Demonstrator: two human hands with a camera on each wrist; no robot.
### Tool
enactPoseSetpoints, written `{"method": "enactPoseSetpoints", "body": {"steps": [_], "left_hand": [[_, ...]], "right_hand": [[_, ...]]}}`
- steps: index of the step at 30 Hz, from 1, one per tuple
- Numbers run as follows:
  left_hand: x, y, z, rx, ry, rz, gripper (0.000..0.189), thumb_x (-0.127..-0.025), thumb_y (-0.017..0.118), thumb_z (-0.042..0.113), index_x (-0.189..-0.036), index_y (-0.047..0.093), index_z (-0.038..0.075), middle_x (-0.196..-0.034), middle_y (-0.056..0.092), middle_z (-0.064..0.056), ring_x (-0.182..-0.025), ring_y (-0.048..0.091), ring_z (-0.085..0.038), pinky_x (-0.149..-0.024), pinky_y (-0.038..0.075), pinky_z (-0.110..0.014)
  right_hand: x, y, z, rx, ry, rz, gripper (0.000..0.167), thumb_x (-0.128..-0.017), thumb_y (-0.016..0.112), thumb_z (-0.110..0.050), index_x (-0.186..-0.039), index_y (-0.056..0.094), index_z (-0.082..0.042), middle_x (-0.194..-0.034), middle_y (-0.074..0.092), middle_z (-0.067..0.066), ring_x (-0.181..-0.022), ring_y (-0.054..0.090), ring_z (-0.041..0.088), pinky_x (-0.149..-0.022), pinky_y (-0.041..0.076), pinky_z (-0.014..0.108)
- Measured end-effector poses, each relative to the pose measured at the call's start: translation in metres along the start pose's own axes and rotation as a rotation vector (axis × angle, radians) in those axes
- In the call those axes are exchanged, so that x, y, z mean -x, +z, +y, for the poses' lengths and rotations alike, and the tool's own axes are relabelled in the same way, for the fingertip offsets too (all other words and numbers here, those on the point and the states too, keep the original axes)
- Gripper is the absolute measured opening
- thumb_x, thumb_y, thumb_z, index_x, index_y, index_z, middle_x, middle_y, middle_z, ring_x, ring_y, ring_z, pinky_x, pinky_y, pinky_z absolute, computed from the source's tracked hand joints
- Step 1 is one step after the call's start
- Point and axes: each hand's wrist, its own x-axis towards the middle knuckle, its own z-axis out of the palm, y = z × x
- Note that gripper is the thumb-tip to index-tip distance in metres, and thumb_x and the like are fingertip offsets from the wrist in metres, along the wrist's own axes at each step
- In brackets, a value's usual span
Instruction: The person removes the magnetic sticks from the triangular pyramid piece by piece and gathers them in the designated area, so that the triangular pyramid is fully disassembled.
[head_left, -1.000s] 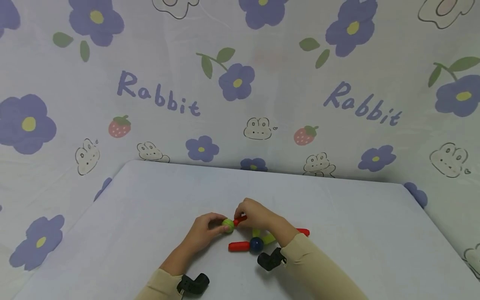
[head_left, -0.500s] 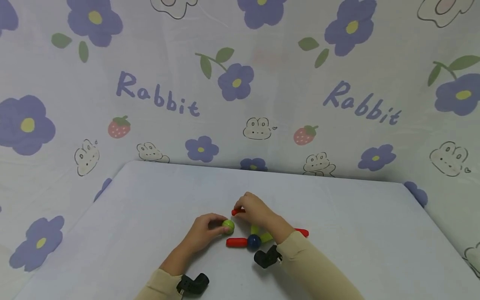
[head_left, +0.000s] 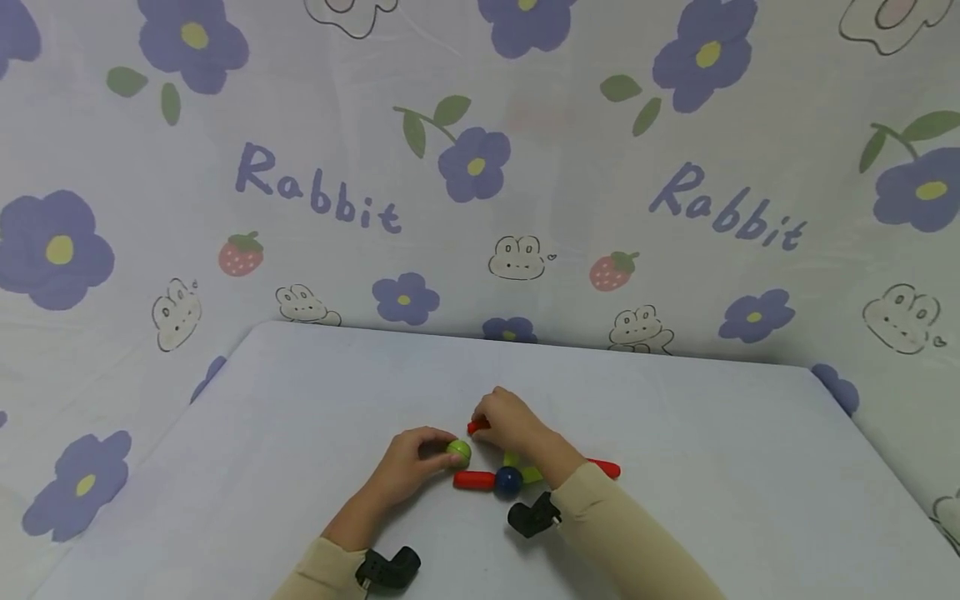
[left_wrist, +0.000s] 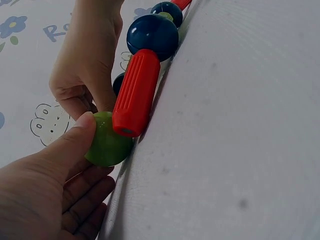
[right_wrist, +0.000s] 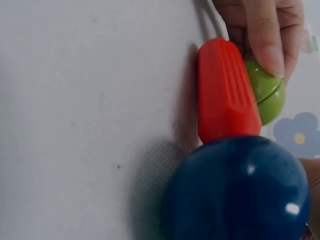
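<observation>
My left hand point(head_left: 412, 460) pinches a lime-green ball point(head_left: 460, 452) between thumb and fingers, low over the table. In the right wrist view a groove crosses this green ball point(right_wrist: 270, 102). Just beyond it, my right hand point(head_left: 512, 423) grips a short red rod point(head_left: 476, 427), mostly covered by the fingers; its near end points toward the ball with a gap between. Nearer me lies a joined toy piece: a ridged red rod point(head_left: 474, 481) plugged into a dark blue ball point(head_left: 508, 482), with green rods point(head_left: 532, 475) leading off, partly hidden under my right forearm.
Another red rod point(head_left: 604, 468) sticks out right of my right forearm. The left wrist view shows a second dark blue ball point(left_wrist: 168, 12) behind the first. A white cloth covers the table point(head_left: 315, 383), and a flower-and-rabbit print curtain point(head_left: 555, 167) hangs behind it.
My right hand has drawn the red rod off the green ball, away from me, leaving a gap. The joined piece has shifted slightly. My left hand stays put on the ball.
</observation>
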Motion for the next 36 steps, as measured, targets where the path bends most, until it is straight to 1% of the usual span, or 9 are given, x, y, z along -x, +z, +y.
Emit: {"method": "enactPoseSetpoints", "body": {"steps": [3,5,7,10,15,19,25,31,36], "left_hand": [[0.0,-0.001,0.0,0.0,0.0,-0.002,0.033,-0.081,0.071,0.029,-0.105,0.067,0.006,-0.105,0.068,-0.006,-0.101,0.06,-0.022,-0.088,0.047,-0.037],[0.0,-0.001,-0.001,-0.002,-0.008,0.002,0.033,-0.081,0.071,0.03,-0.106,0.067,0.008,-0.105,0.068,-0.005,-0.101,0.06,-0.021,-0.089,0.047,-0.037],[-0.001,-0.001,-0.001,-0.009,-0.017,0.021,0.033,-0.08,0.072,0.03,-0.105,0.068,0.009,-0.105,0.068,-0.004,-0.102,0.06,-0.02,-0.089,0.047,-0.037],[-0.002,0.0,-0.002,-0.018,-0.031,0.074,0.031,-0.079,0.073,0.028,-0.105,0.068,0.011,-0.104,0.068,-0.002,-0.103,0.06,-0.018,-0.091,0.046,-0.039],[-0.006,0.0,-0.007,-0.042,-0.056,0.182,0.032,-0.079,0.074,0.025,-0.105,0.068,0.009,-0.105,0.068,-0.004,-0.104,0.06,-0.021,-0.093,0.045,-0.041],[-0.013,-0.003,-0.013,-0.051,-0.084,0.243,0.035,-0.08,0.073,0.024,-0.108,0.066,0.006,-0.109,0.067,-0.008,-0.109,0.059,-0.024,-0.095,0.044,-0.042],[-0.028,-0.014,-0.025,-0.033,-0.117,0.293,0.038,-0.081,0.072,0.024,-0.113,0.064,0.005,-0.113,0.066,-0.011,-0.112,0.057,-0.026,-0.097,0.043,-0.042],[-0.044,-0.025,-0.033,-0.017,-0.135,0.316,0.039,-0.082,0.071,0.022,-0.116,0.063,0.004,-0.115,0.065,-0.013,-0.112,0.058,-0.026,-0.097,0.043,-0.041],[-0.058,-0.029,-0.039,-0.023,-0.126,0.325,0.038,-0.084,0.069,0.021,-0.117,0.061,0.003,-0.117,0.063,-0.015,-0.113,0.057,-0.027,-0.098,0.043,-0.041]], "right_hand": [[0.01,-0.001,0.0,-0.046,-0.001,0.053,0.027,-0.082,0.071,-0.016,-0.104,0.069,-0.001,-0.096,0.067,0.009,-0.089,0.052,0.019,-0.084,0.047,0.035],[0.018,-0.002,-0.001,-0.096,-0.004,0.095,0.027,-0.082,0.071,-0.016,-0.104,0.069,-0.001,-0.097,0.067,0.008,-0.092,0.052,0.019,-0.086,0.046,0.036],[0.028,-0.003,0.0,-0.151,-0.014,0.131,0.025,-0.082,0.071,-0.017,-0.102,0.07,-0.002,-0.097,0.066,0.007,-0.093,0.052,0.019,-0.086,0.046,0.037],[0.043,-0.001,0.001,-0.204,-0.028,0.169,0.023,-0.082,0.071,-0.019,-0.099,0.071,-0.003,-0.097,0.066,0.006,-0.095,0.052,0.019,-0.085,0.046,0.037],[0.065,0.006,0.004,-0.213,-0.045,0.207,0.023,-0.08,0.073,-0.022,-0.096,0.072,-0.007,-0.096,0.066,0.002,-0.095,0.052,0.016,-0.084,0.048,0.034],[0.078,0.01,0.005,-0.251,-0.034,0.196,0.021,-0.078,0.075,-0.023,-0.094,0.072,-0.01,-0.095,0.064,-0.001,-0.096,0.05,0.015,-0.083,0.048,0.033],[0.09,0.015,0.007,-0.316,0.024,0.145,0.025,-0.078,0.075,-0.026,-0.1,0.071,-0.014,-0.1,0.062,-0.003,-0.101,0.048,0.013,-0.084,0.051,0.032],[0.094,0.017,0.009,-0.334,0.013,0.151,0.029,-0.078,0.075,-0.025,-0.103,0.071,-0.012,-0.103,0.062,-0.002,-0.101,0.05,0.013,-0.083,0.051,0.028],[0.099,0.017,0.01,-0.296,0.018,0.162,0.03,-0.077,0.076,-0.024,-0.104,0.071,-0.012,-0.102,0.062,-0.004,-0.101,0.05,0.013,-0.085,0.051,0.03]]}}
